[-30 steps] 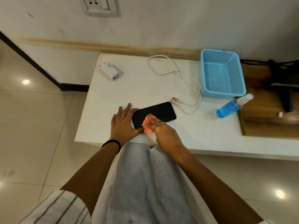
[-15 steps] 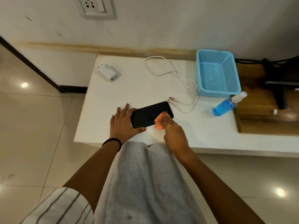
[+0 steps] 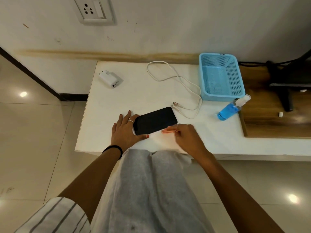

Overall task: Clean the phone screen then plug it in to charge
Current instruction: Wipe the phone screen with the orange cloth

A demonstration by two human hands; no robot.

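Observation:
A black phone (image 3: 155, 120) lies screen up near the front edge of the white table (image 3: 138, 96). My left hand (image 3: 125, 131) rests flat against the phone's left end, thumb along its near edge, steadying it. My right hand (image 3: 187, 137) is just off the phone's right corner, blurred, pinching an orange cloth (image 3: 166, 130). A white cable (image 3: 183, 84) loops behind the phone, its plugs (image 3: 175, 105) close to the phone's far corner. A white charger adapter (image 3: 110, 79) lies at the table's back left. A wall socket (image 3: 94, 10) is above.
A light blue mesh basket (image 3: 220, 76) stands at the back right. A spray bottle of blue liquid (image 3: 231, 108) lies beside it on its side. A wooden surface (image 3: 272, 115) with a black stand (image 3: 286, 84) lies right. Tiled floor surrounds the table.
My right hand has drawn the orange cloth rightward across the screen and off its right corner. My left hand has stayed at the phone's left end.

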